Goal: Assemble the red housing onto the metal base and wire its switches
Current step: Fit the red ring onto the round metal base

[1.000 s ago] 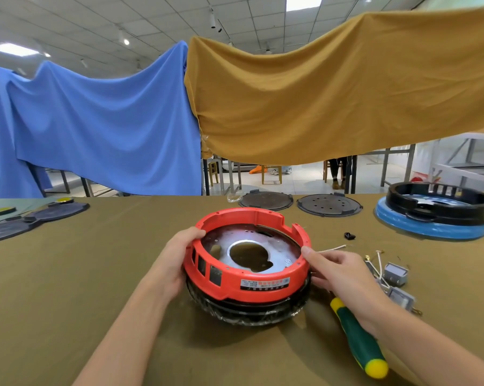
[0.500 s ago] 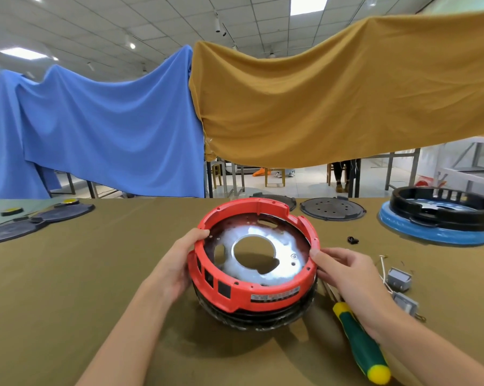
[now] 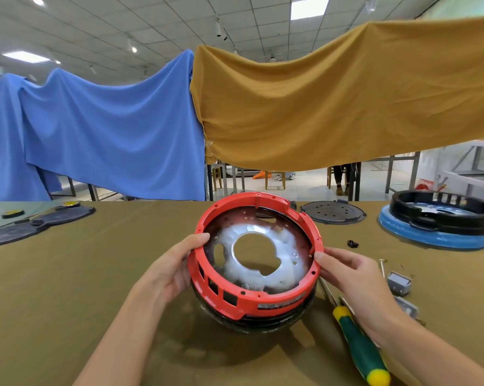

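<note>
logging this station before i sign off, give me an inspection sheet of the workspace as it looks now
surface: table under olive cloth
job's things: red housing tilted, metal base inside it; two grey switches at right
clutter: green screwdriver, small black part, black discs, black ring on blue base
hands: left hand and right hand grip the housing rim
cables: thin leads by the switches, unconnected
surroundings: blue cloth, mustard cloth hung behind

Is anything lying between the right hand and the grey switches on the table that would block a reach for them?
Nothing visible does. The right hand holds the red housing; the switches lie just to its right on bare cloth. The screwdriver lies nearer the person, under the wrist, off that path.
</note>
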The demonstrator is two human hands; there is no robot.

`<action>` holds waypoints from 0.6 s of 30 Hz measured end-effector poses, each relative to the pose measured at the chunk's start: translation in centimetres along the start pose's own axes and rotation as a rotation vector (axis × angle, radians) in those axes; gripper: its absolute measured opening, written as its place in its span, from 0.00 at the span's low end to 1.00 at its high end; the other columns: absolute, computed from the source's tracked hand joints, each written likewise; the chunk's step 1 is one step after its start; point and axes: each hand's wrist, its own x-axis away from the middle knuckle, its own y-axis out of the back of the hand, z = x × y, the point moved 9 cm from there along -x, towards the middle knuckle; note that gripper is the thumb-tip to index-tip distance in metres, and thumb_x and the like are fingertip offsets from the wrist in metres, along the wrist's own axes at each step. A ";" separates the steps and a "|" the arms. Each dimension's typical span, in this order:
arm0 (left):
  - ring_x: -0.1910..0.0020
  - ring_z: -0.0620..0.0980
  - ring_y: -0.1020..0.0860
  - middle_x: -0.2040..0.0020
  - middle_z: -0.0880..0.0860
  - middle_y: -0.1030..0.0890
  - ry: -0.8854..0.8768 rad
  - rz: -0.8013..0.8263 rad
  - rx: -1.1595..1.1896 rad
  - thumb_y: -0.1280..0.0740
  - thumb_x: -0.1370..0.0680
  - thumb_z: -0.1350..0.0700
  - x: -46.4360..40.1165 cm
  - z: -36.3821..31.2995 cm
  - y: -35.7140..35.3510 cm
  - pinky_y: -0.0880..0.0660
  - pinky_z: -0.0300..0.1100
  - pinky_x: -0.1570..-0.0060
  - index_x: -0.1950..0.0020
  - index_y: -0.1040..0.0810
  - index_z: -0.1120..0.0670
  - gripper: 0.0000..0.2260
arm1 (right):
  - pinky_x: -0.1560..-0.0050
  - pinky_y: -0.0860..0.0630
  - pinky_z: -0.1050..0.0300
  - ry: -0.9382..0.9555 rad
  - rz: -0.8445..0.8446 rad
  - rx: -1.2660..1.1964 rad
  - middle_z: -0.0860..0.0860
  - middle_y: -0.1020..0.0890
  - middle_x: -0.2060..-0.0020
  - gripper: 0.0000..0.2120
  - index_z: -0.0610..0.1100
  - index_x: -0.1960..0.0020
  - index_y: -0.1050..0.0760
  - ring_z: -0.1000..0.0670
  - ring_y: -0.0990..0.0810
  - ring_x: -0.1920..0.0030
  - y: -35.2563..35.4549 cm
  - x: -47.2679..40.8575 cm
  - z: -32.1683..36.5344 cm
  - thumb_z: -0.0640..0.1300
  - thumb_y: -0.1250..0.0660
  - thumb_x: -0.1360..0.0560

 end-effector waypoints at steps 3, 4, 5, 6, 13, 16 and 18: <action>0.58 0.56 0.18 0.53 0.59 0.16 -0.063 0.009 -0.013 0.27 0.34 0.50 0.0 -0.7 -0.3 0.18 0.48 0.58 0.48 0.16 0.58 0.18 | 0.45 0.22 0.55 0.009 0.025 -0.055 0.50 0.13 0.52 0.09 0.45 0.44 0.17 0.51 0.15 0.49 -0.1 -0.1 0.0 0.40 0.31 0.23; 0.60 0.55 0.17 0.55 0.58 0.16 -0.099 0.009 -0.021 0.27 0.34 0.50 0.1 -1.1 -0.4 0.18 0.48 0.59 0.49 0.16 0.57 0.17 | 0.45 0.22 0.54 0.013 0.034 -0.082 0.49 0.13 0.51 0.09 0.44 0.44 0.17 0.50 0.15 0.48 -0.2 -0.2 0.0 0.39 0.31 0.23; 0.62 0.54 0.18 0.56 0.58 0.16 -0.140 0.007 -0.029 0.27 0.35 0.50 0.2 -1.6 -0.5 0.18 0.47 0.60 0.49 0.17 0.58 0.17 | 0.45 0.23 0.54 0.018 0.040 -0.107 0.48 0.13 0.51 0.10 0.44 0.43 0.17 0.50 0.15 0.47 -0.2 -0.2 0.0 0.38 0.32 0.23; 0.63 0.52 0.18 0.57 0.57 0.17 -0.180 0.006 -0.034 0.27 0.35 0.51 0.3 -2.1 -0.6 0.18 0.46 0.62 0.48 0.19 0.58 0.19 | 0.44 0.23 0.54 0.022 0.047 -0.127 0.48 0.13 0.50 0.10 0.44 0.43 0.17 0.49 0.15 0.47 -0.3 -0.3 0.0 0.37 0.32 0.23; 0.62 0.54 0.18 0.53 0.60 0.18 -0.253 0.040 -0.013 0.30 0.32 0.54 0.5 -3.0 -1.0 0.19 0.45 0.61 0.35 0.27 0.67 0.28 | 0.40 0.24 0.47 -0.001 0.059 -0.190 0.44 0.14 0.49 0.11 0.44 0.45 0.16 0.45 0.15 0.46 -0.2 -0.8 -0.7 0.36 0.31 0.24; 0.58 0.56 0.18 0.49 0.62 0.18 -0.240 0.048 -0.005 0.30 0.31 0.54 0.5 -2.9 -0.8 0.18 0.47 0.58 0.34 0.27 0.67 0.29 | 0.39 0.24 0.46 -0.006 0.050 -0.172 0.45 0.14 0.50 0.10 0.44 0.44 0.17 0.46 0.15 0.46 -0.1 -0.9 -1.0 0.37 0.30 0.24; 0.57 0.57 0.18 0.48 0.62 0.18 -0.238 0.054 -0.012 0.30 0.31 0.54 0.5 -2.8 -0.8 0.18 0.47 0.57 0.33 0.27 0.66 0.29 | 0.39 0.24 0.46 -0.007 0.046 -0.174 0.45 0.14 0.50 0.10 0.43 0.44 0.17 0.46 0.15 0.46 0.0 -0.9 -1.0 0.36 0.31 0.24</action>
